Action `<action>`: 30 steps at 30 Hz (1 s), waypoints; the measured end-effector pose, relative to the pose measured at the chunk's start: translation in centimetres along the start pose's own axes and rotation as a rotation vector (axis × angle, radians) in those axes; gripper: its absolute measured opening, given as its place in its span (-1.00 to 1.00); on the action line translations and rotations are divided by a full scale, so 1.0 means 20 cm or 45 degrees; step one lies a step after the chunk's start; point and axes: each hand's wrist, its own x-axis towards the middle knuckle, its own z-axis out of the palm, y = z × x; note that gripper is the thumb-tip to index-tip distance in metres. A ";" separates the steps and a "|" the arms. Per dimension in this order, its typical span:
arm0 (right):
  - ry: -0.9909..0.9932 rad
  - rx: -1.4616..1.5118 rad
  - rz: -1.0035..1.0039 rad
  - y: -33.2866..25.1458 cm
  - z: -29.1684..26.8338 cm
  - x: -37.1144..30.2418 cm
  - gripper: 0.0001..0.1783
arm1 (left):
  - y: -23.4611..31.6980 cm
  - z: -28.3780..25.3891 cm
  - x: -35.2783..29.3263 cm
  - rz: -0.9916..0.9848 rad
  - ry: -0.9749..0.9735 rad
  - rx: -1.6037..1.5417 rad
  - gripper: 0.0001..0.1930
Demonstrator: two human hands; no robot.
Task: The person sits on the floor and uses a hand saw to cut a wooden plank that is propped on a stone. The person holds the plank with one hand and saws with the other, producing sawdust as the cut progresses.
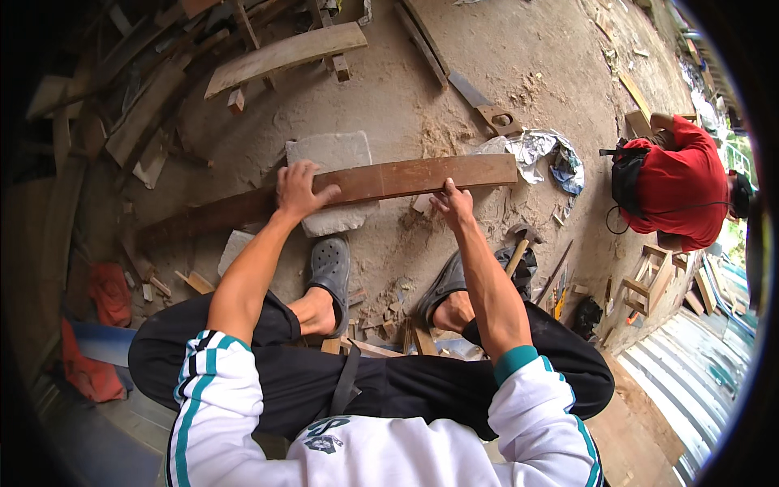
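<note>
A long, dark brown wooden plank (381,180) lies across in front of me, its middle over a pale stone block (329,148). Its left end slants down toward the ground. My left hand (302,191) rests on the plank above the block, fingers spread and thumb stretched out. Farther right, my right hand (454,203) grips the plank's near edge, thumb on top and the other fingers partly hidden. A hammer (518,253) with a wooden handle stands out beside my right forearm. Beyond the plank lies a handsaw (485,107) with a wooden handle.
Crumpled plastic sheeting (540,154) lies by the plank's right end. A person in a red shirt (686,183) crouches at the right. Loose boards (284,58) fill the far left. Wood scraps surround my grey clogs (329,272). A small wooden frame (649,280) stands at right.
</note>
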 end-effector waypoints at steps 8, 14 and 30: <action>0.090 0.196 0.001 0.01 0.05 0.08 -0.69 | 0.16 0.08 -0.07 0.053 -0.226 0.126 -0.09; 0.062 -0.025 -0.032 -0.03 -0.05 0.09 -0.58 | 0.33 0.09 -0.01 -0.078 -0.354 0.174 -0.18; 0.408 -2.033 -1.096 -0.92 -0.51 0.72 -0.60 | 0.56 0.10 0.22 -0.380 -0.688 0.173 -0.27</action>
